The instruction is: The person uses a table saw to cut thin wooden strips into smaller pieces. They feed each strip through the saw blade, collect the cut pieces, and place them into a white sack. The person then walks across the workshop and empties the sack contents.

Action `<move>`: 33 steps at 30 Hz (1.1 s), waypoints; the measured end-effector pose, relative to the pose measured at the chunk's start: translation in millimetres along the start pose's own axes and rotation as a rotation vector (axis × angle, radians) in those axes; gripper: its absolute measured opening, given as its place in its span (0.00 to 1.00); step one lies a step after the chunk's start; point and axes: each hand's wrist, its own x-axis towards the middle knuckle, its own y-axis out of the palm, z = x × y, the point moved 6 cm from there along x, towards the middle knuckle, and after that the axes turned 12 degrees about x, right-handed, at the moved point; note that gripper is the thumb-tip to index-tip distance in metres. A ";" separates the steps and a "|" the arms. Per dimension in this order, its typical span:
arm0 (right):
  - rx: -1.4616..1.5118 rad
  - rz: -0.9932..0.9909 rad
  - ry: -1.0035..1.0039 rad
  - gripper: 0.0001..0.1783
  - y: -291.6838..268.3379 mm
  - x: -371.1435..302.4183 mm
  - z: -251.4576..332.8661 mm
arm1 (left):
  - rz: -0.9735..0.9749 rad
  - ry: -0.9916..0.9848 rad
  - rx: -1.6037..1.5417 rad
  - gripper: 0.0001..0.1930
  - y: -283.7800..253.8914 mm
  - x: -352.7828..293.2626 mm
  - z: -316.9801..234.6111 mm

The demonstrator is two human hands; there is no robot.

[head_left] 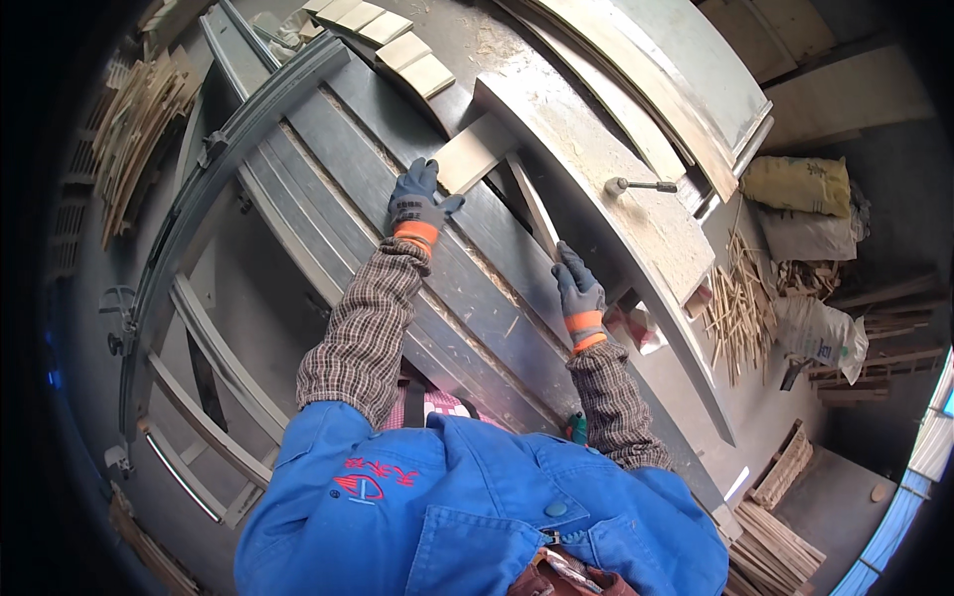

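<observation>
A pale rectangular wooden board [475, 155] lies on the grey metal table of a saw [397, 114], close to the long fence [586, 204]. My left hand [419, 191], in a grey glove with an orange cuff, is at the board's near left corner. Its fingers are stretched forward against the edge and the thumb stands apart. In my gloved right hand [579, 286] is the near end of a thin wooden stick [534, 206]. The stick's far end reaches the board beside the fence. Any blade is hidden from view.
Several cut boards [388, 38] lie at the table's far end. A small hammer-like tool [641, 186] rests on the dusty ledge beyond the fence. Sliding rails [214, 189] run along the left. Sacks [795, 187] and piled wood strips [740, 308] are at the right, stacked slats [139, 139] far left.
</observation>
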 end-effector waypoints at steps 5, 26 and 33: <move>0.043 0.024 0.004 0.20 3.1 4.4 6.4 | 0.002 0.018 -0.017 0.45 4.2 2.8 7.0; -0.141 0.074 -0.049 0.20 59.1 54.2 28.3 | -0.127 0.073 -0.007 0.42 12.0 60.2 61.3; 0.050 0.023 0.138 0.27 107.4 116.7 43.5 | -0.094 -0.094 -0.011 0.40 -28.9 89.2 84.9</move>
